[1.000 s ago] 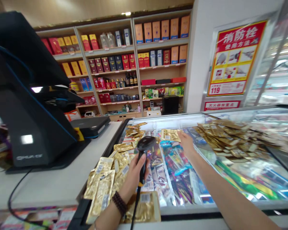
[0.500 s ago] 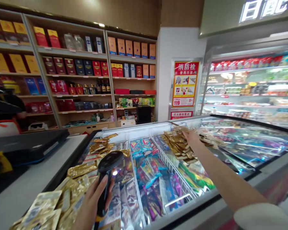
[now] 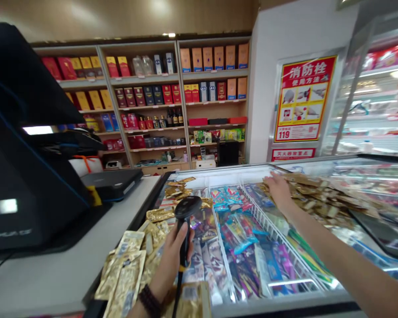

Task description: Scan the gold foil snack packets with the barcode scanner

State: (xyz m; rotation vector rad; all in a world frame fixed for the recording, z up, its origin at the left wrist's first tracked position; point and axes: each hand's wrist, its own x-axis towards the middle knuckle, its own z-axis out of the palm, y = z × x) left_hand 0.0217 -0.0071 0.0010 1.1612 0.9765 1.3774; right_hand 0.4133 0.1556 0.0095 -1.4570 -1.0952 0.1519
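Note:
My left hand (image 3: 175, 247) is wrapped round the handle of a black barcode scanner (image 3: 188, 207), held upright over the freezer's left part. Gold packets (image 3: 129, 260) lie in a pile left of and below that hand, and a few more sit behind the scanner. My right hand (image 3: 278, 187) reaches forward to the left edge of a second pile of gold packets (image 3: 318, 198) on the freezer's glass. Its fingers are bent at the packets; whether they grip one is too blurred to tell.
The chest freezer (image 3: 262, 304) shows bagged goods and a white wire divider (image 3: 268, 229). A grey counter (image 3: 63, 274) with a dark terminal (image 3: 26, 176) stands left. Shelves of boxes (image 3: 146, 99) and a red poster (image 3: 301, 104) are behind.
The view has turned left, bringing the terminal into sight. My right hand has shifted from on top of the right pile to its left edge. My left hand still holds the scanner.

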